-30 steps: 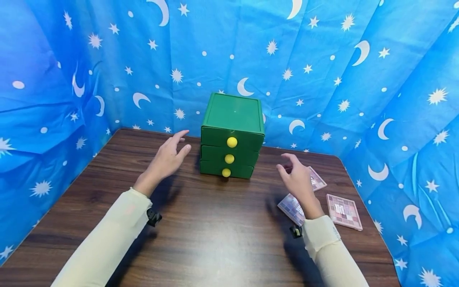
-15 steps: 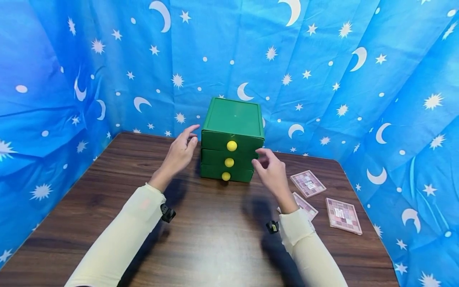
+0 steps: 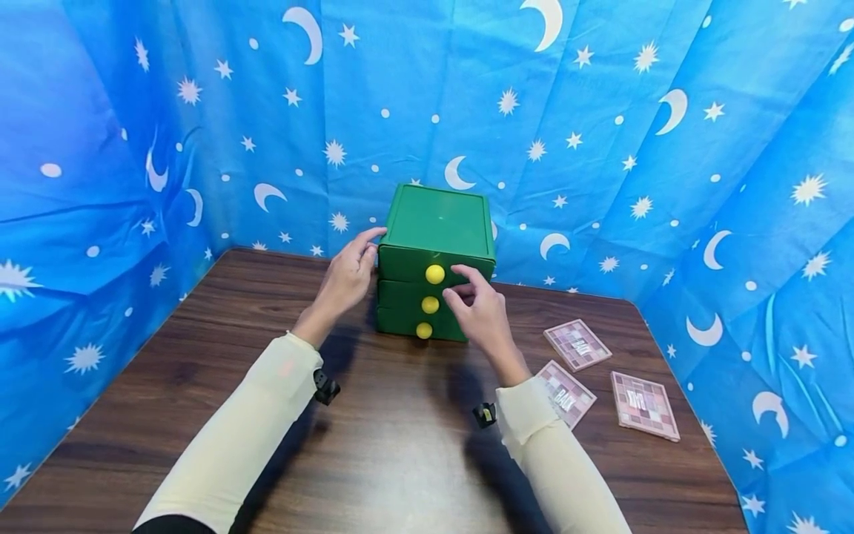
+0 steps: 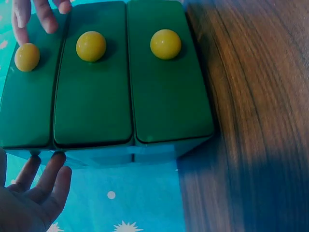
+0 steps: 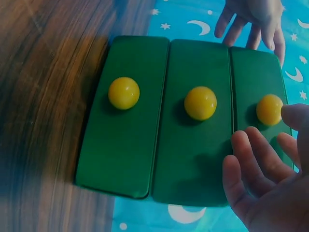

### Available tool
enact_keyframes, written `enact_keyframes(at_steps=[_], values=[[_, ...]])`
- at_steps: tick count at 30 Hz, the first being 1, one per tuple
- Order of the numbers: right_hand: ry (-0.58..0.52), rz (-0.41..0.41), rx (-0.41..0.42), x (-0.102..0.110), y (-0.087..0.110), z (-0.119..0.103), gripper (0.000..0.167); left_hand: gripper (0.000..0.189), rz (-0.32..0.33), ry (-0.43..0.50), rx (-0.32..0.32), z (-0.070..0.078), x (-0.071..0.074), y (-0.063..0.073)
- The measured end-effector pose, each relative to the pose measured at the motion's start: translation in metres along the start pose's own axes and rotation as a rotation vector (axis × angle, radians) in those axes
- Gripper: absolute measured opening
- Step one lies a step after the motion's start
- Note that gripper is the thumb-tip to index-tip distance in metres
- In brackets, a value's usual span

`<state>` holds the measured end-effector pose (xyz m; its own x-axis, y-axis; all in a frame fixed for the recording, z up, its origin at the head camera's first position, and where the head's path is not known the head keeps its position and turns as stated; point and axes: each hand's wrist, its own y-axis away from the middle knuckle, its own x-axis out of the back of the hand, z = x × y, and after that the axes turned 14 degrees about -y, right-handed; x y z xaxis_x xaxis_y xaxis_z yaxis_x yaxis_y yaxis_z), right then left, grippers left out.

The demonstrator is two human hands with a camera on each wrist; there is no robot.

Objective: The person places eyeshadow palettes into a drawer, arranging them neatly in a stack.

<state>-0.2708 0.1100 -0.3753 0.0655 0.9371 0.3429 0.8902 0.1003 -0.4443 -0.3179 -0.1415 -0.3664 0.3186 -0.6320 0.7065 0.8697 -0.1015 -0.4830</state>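
A small green chest of three drawers [image 3: 440,219] stands at the back of the table, each drawer front bearing a round yellow knob. My left hand [image 3: 345,280] rests its fingertips at the chest's left side, near the top drawer; the left wrist view shows those fingers [image 4: 48,179] extended against the side wall. In front of the drawers is my right hand [image 3: 483,311], index finger and thumb apart, just right of the top knob [image 3: 435,274]. In the right wrist view a fingertip comes right up to that knob [image 5: 269,109]. All drawers are closed.
Three flat square pink-checked cases lie on the dark wood table [image 3: 380,445] at the right: one behind [image 3: 577,345], one partly behind the right sleeve [image 3: 565,393], one farther right [image 3: 644,406]. A blue curtain [image 3: 427,89] with moons and stars surrounds the table's back and sides.
My right hand has moved left from over the pink cases to the top knob. My left hand has moved right and reached the chest's side. The drawers have stayed closed.
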Motion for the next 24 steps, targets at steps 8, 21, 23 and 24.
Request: enact_keyframes(at_steps=[8, 21, 23, 24], values=[[-0.013, -0.035, 0.010, -0.013, -0.009, -0.010, 0.037, 0.038, 0.007, -0.080, -0.051, -0.001, 0.003, -0.006], [0.011, 0.006, 0.007, -0.017, -0.016, -0.010, 0.027, 0.037, 0.013, -0.108, -0.063, 0.000, 0.001, -0.009], [0.008, -0.004, 0.008, -0.017, -0.015, -0.010, 0.028, 0.037, 0.012, -0.108, -0.066, -0.002, 0.000, -0.010], [0.008, -0.008, 0.009, -0.016, -0.015, -0.010, 0.028, 0.037, 0.012, -0.107, -0.066, -0.003, 0.000, -0.010]])
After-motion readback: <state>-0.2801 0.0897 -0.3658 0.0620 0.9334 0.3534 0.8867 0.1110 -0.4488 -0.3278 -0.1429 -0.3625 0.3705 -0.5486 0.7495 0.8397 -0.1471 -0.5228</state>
